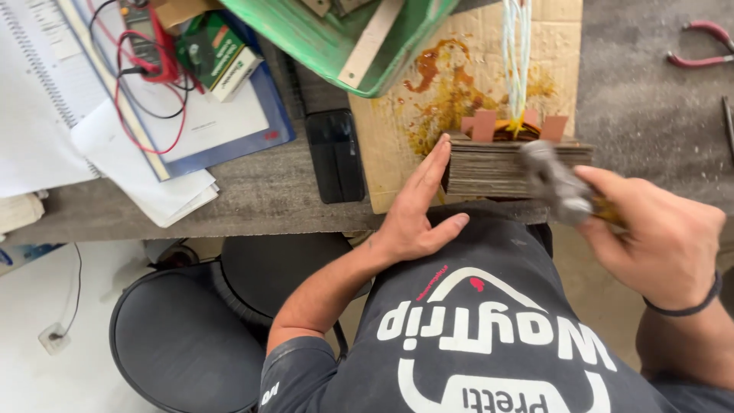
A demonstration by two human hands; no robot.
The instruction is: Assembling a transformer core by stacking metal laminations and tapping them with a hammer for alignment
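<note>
hands: the left hand (417, 206) lies flat with fingers straight and together, its palm pressed against the left end of a grey-brown stack of thin metal laminations (497, 167) at the bench edge; nothing is gripped in it. the right hand (661, 237) is closed round the yellowish handle of a small grey-headed hammer (554, 183), whose head is blurred and sits over the front right face of the stack.
stack: it rests on a stained sheet of brown cardboard (397, 145), just in front of the person's chest, its long axis running left to right between the two hands.
relation: the stack lies directly ahead of both hands; the left one touches its end, the right one reaches it only through the hammer, so the left is nearer.
on top of stack: pinkish paper tabs (483, 124) and an amber winding, with a bundle of pale blue and white wires (518, 53) rising straight up from it.
in the way: the wires stand just behind the hammer head; nothing lies between the head and the stack's front face.
around: a black phone (336, 155) lies face up on the grey wooden bench (260, 191), just left of the cardboard. a green plastic tub (336, 46) overhangs the cardboard's far left corner. farther left are white papers and a spiral notebook (46, 84), with red and black meter leads (145, 76) across them. red-handled pliers (699, 46) lie well apart at far right.
below: a round black stool (183, 336) stands under the bench on the left.
</note>
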